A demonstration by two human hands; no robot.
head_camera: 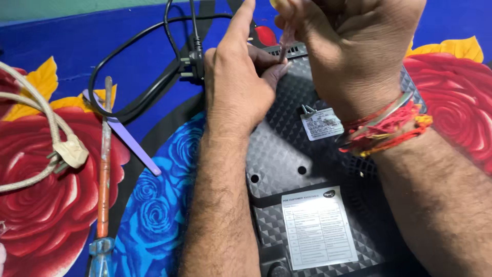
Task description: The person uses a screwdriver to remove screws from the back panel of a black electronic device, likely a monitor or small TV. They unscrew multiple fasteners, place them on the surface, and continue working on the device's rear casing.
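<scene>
A black appliance (287, 154) lies bottom-up on a flowered cloth, with a textured underside and two white labels. My left hand (236, 77) rests on its far left corner, index finger stretched out, the other fingers pressed to the casing near the vent slots. My right hand (333, 46) hovers over the far edge and grips a thin tool with a clear handle (286, 38), its tip pointing down at the casing. Red and orange threads and a metal bangle circle my right wrist (384, 125).
A black power cord with plug (189, 64) loops at the upper left. On the cloth lie a long screwdriver with an orange shaft and blue handle (104, 169), a purple strip-shaped tool (130, 141), and a beige cord with plug (69, 151).
</scene>
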